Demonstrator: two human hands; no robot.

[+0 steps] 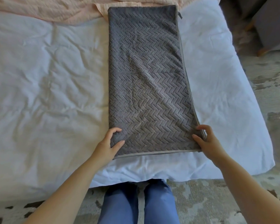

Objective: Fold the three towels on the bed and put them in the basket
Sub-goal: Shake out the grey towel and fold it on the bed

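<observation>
A dark grey towel [145, 78] with a herringbone weave lies on the white bed [44, 81], folded lengthwise into a long strip running away from me. My left hand [110, 143] pinches its near left corner, thumb on top and fingers curled over the edge. My right hand [205, 139] grips the near right corner, where the stacked hems meet. No other towel and no basket are in view.
A peach quilted blanket [55, 8] is bunched across the far side of the bed. A grey upholstered chair [271, 25] stands at the upper right on a patterned rug [268, 88]. My legs in blue trousers [139, 202] are at the bed's near edge.
</observation>
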